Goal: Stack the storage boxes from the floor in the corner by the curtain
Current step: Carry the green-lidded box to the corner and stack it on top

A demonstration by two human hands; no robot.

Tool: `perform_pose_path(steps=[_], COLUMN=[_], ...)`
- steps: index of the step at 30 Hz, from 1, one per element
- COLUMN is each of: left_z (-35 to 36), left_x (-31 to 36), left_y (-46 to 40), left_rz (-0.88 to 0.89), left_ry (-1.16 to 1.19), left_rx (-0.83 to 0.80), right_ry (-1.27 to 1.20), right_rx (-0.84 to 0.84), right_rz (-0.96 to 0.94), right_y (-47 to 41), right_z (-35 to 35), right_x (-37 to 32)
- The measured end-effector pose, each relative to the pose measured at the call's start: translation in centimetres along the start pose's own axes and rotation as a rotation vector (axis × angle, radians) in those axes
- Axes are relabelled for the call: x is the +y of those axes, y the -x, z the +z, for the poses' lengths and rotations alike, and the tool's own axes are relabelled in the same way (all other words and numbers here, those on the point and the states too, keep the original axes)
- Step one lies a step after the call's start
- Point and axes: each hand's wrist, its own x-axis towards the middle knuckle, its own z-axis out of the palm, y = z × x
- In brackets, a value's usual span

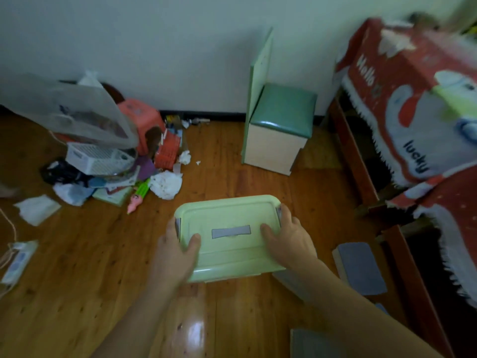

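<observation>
A person's two hands hold a pale green storage box (228,236) by its short ends, low over a wooden floor (77,280), near the middle of the room and well apart from the wall. The left hand (174,250) wraps the left end, thumb lying on the lid, fingers curled around the edge by a grey latch. The right hand (286,236) does the same on the right end, thumb on the lid, fingers curled over the rim. Whether the box rests on the floor or is lifted cannot be told. The likely risk is a slip: the plastic looks smooth, and the grip sits partly on the latches, so one could pop open and let the lid come away. The box is shallow and rectangular with rounded corners, a raised rim and a grey handle flat in the centre of the lid. Another box with a grey lid (361,267) sits on the floor to the right. A heap of clutter (108,164) lies to the left, a green padded stool (278,130) stands ahead.
</observation>
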Motion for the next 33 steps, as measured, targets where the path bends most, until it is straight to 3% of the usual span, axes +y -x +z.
perform_pose_path(steps=[18, 33], left_z=[-24.9, -36.9], left_x=[23.6, 38.8], left_y=[3.2, 7.3], left_rz=[0.201, 0.325], left_ry=[0.021, -0.019], left_rx=[0.241, 0.379], right_ry=[-0.049, -0.089], right_rx=[0.243, 0.378], right_rz=[-0.243, -0.336], right_y=[3.6, 8.4], right_z=[-31.7, -51.1], right_x=[-15.7, -19.9])
